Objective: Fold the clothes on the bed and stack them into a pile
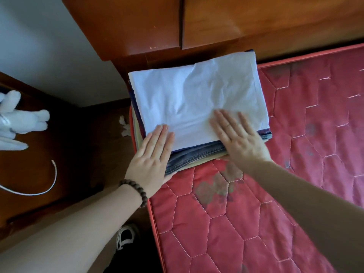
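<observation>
A pile of folded clothes sits at the head corner of the red quilted mattress [236, 213]. A folded white garment [197, 95] lies on top. Under it show folded blue jeans [193, 156], a dark purple layer and pale yellow cloth. My left hand [151, 160] lies flat with straight fingers on the pile's near left corner, fingertips on the white garment. My right hand [238, 138] presses flat on the near right part of the white garment, fingers spread. Neither hand grips anything.
A wooden headboard [216, 26] rises behind the pile. Left of the bed stands a dark wooden bedside surface [69, 164] with a white plush toy [21, 119] and a white cable [51, 178]. A shoe [126, 235] shows on the floor below.
</observation>
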A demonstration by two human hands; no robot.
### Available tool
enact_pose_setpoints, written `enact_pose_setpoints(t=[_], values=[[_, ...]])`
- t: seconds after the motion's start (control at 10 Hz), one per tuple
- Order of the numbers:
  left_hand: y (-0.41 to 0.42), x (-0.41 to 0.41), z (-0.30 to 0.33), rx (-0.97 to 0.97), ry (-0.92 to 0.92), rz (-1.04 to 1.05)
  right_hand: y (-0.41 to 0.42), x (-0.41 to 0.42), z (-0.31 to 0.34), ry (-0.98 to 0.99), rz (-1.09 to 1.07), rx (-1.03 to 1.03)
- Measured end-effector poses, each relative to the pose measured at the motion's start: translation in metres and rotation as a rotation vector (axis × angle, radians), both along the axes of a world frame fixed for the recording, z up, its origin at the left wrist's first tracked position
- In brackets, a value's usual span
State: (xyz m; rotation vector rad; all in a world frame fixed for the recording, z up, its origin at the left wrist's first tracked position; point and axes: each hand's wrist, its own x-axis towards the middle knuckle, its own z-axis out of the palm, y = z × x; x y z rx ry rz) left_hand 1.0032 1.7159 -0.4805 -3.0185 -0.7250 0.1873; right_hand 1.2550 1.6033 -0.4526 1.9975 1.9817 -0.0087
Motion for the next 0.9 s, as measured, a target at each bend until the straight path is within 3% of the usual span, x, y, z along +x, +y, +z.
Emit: enact_pose_setpoints(t=[0.3,0.5,0.6,0.8,0.9], values=[[0.015,-0.009,0.0,0.013,-0.017,-0.104,-0.016,0.029,0.006,0.076,-0.075,0.056],[0.008,-0.007,0.007,0.015,0.076,-0.071,-0.018,0.023,0.003,0.091,-0.168,0.016],[0.005,-0.004,0.021,-0.007,0.151,-0.042,-0.017,0.015,0.009,0.055,-0.219,-0.041],[-0.005,0.001,0.073,-0.217,0.134,0.134,-0.015,-0.019,0.045,0.252,-0.423,-0.081],[-0.005,-0.002,0.109,-0.241,0.103,0.218,-0.026,-0.045,0.079,0.332,-0.549,0.016]])
